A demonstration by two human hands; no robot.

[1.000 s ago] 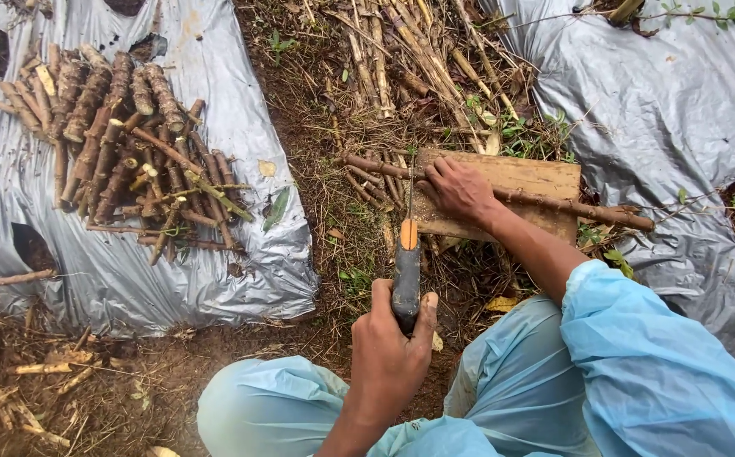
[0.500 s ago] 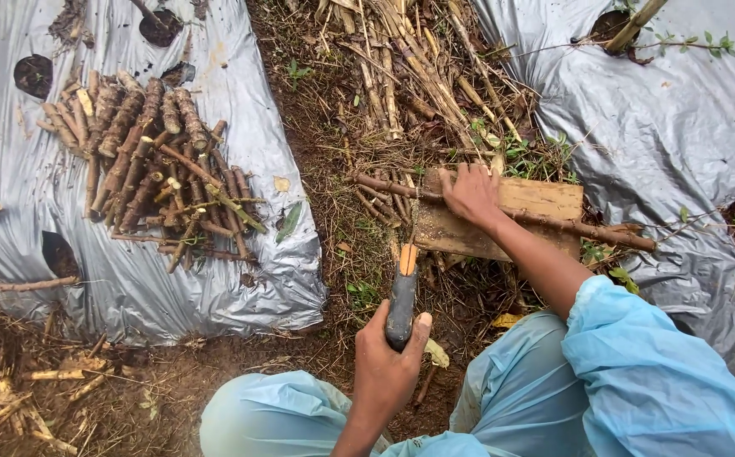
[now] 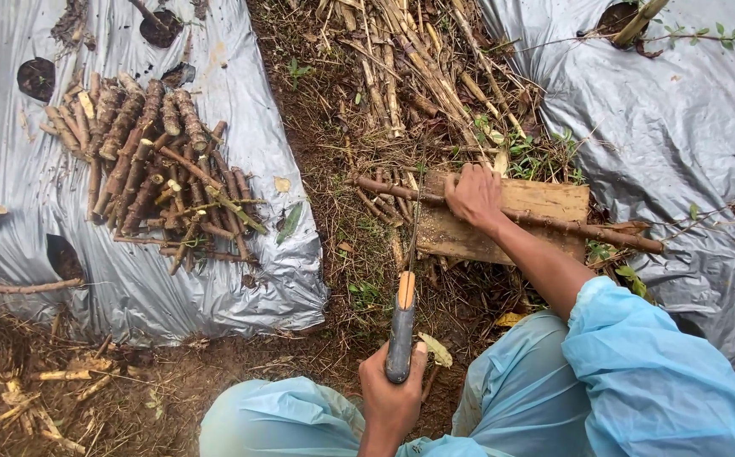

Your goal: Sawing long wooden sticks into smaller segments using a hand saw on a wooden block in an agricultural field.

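Note:
My right hand (image 3: 472, 195) presses a long brown stem (image 3: 588, 229) down across a wooden board (image 3: 545, 203) on the ground. My left hand (image 3: 391, 399) is closed around the grey and orange handle of a cutting tool (image 3: 400, 332). Its thin blade runs up to the stem just left of the board and is seen edge-on. Both arms wear light blue sleeves, and my knees, in the same fabric, fill the bottom of the view.
A pile of short cut stem pieces (image 3: 149, 162) lies on silver plastic sheeting (image 3: 173, 288) at left. More sheeting (image 3: 681, 127) covers the right side. Several long dry stalks (image 3: 401, 68) lie on the soil strip behind the board. Stem scraps (image 3: 46, 389) sit bottom left.
The view has shifted so everything sits lower in the frame. Both hands keep their holds on the tool and the stem; the tool stays pointed at the stem.

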